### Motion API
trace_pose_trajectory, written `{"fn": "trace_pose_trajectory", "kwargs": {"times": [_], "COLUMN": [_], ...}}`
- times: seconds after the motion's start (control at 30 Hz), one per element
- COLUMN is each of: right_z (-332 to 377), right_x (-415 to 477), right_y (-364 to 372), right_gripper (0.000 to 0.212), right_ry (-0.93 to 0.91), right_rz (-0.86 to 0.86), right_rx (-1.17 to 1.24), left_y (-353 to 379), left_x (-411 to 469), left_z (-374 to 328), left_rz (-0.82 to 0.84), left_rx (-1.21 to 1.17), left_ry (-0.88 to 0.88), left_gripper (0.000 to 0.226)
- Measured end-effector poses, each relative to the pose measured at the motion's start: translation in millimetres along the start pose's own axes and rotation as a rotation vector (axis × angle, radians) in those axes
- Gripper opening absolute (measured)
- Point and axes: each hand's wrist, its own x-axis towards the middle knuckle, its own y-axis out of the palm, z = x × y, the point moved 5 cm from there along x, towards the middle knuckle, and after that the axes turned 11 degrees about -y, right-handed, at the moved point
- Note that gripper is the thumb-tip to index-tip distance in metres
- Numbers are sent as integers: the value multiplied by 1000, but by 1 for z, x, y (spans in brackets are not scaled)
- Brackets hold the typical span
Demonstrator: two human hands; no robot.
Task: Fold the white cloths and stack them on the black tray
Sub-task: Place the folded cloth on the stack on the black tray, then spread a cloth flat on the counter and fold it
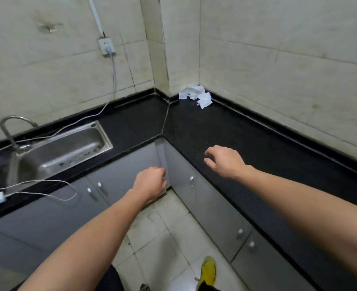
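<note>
Two bare hands reach out over an L-shaped black tabletop (215,127). The white cloths (196,95) lie crumpled in its far corner, against the tiled walls, well apart from both hands. The right hand (226,161) hovers over the near edge of the right run, fingers loosely curled downward and holding nothing. The left hand (150,182) hangs lower, in front of the grey cabinet doors (215,206) at the inner corner, its fingers curled in toward the palm with nothing seen in them. To the left, a steel sink (68,148) with a curved faucet (11,131) is set into the top. A white cable (112,80) runs from a wall socket (106,46) down past the sink. Bare black surface lies between the right hand and the cloths. A yellow shoe (208,269) stands on the tiled floor (169,223).
</note>
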Motion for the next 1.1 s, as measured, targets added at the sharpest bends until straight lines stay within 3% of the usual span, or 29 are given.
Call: {"fn": "trace_pose_trajectory", "kwargs": {"times": [0.6,0.87,1.1], "right_z": [-85,-134,-160], "right_x": [329,448,499], "right_y": [43,69,105], "right_gripper": [28,29,29], "right_ry": [-2,216,425], "right_rz": [62,13,84], "right_rx": [50,28,66], "left_y": [-17,-23,-20], "left_x": [307,465,580], "left_z": [104,150,181], "left_rz": [31,37,84], "left_rx": [-12,-12,1], "left_ry": [-64,84,191], "left_gripper": [18,21,20]}}
